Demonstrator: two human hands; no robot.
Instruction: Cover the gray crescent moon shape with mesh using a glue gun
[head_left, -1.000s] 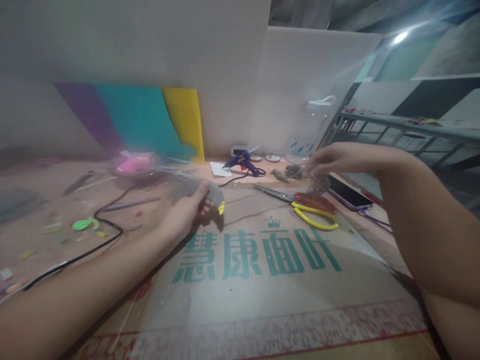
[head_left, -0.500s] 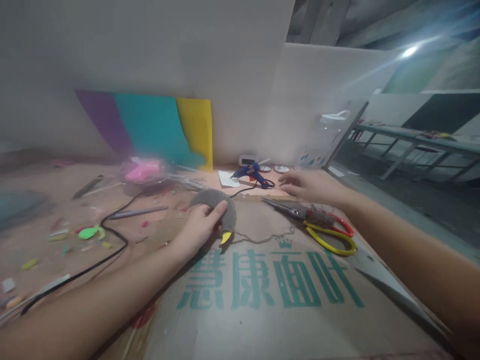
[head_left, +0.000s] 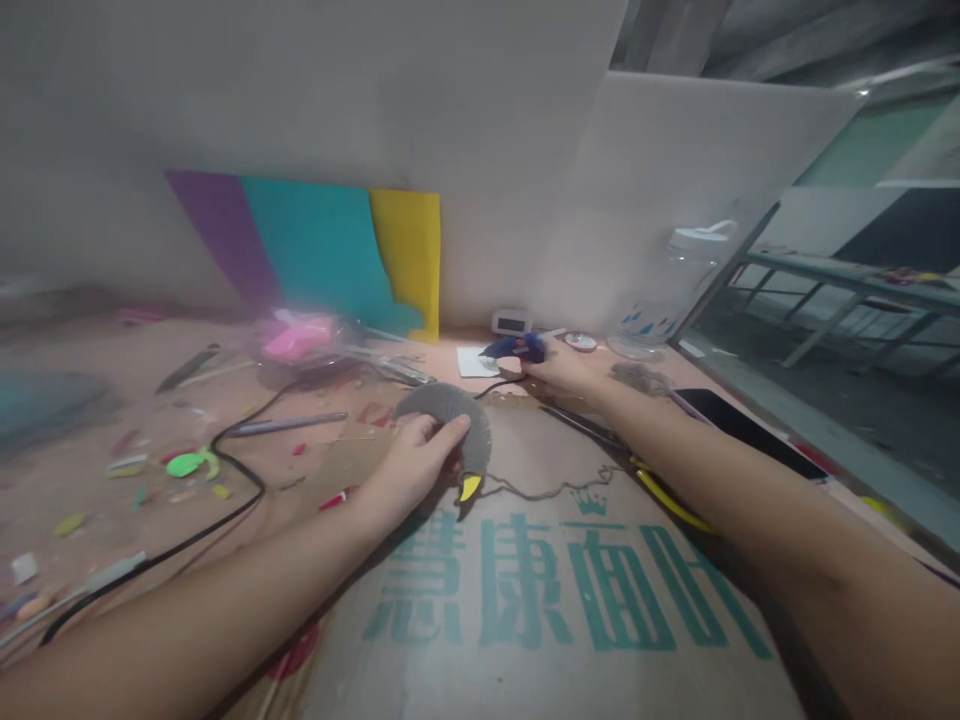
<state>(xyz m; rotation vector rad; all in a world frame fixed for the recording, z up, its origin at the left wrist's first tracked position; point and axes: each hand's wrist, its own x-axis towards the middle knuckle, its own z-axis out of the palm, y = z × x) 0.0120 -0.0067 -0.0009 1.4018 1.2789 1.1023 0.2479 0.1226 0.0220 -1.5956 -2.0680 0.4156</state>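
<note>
My left hand (head_left: 420, 450) grips a curved grey piece (head_left: 480, 430), which looks wound with yarn and shows a yellow tip at its lower end. A thin grey strand of yarn (head_left: 540, 494) trails from it to the right across the cardboard (head_left: 540, 675). At the back, my right hand (head_left: 559, 366) is closed round the handle of a blue glue gun (head_left: 517, 347); its fingers are partly hidden. The gun's nozzle points left, over a small white paper (head_left: 474, 368). Scissors with yellow handles (head_left: 675, 502) lie partly under my right forearm.
Behind stand a white digital timer (head_left: 511, 322) and a clear bottle (head_left: 649, 315). A dark phone (head_left: 750, 430) and a ball of grey yarn (head_left: 639, 378) lie at right. Clay scraps (head_left: 184, 465), a pen (head_left: 289, 424) and a black cable (head_left: 251, 487) are spread at left.
My right hand has moved left from beside the glue gun and closed on its handle. Its forearm now covers part of the scissors. My left hand keeps its hold on the grey piece.
</note>
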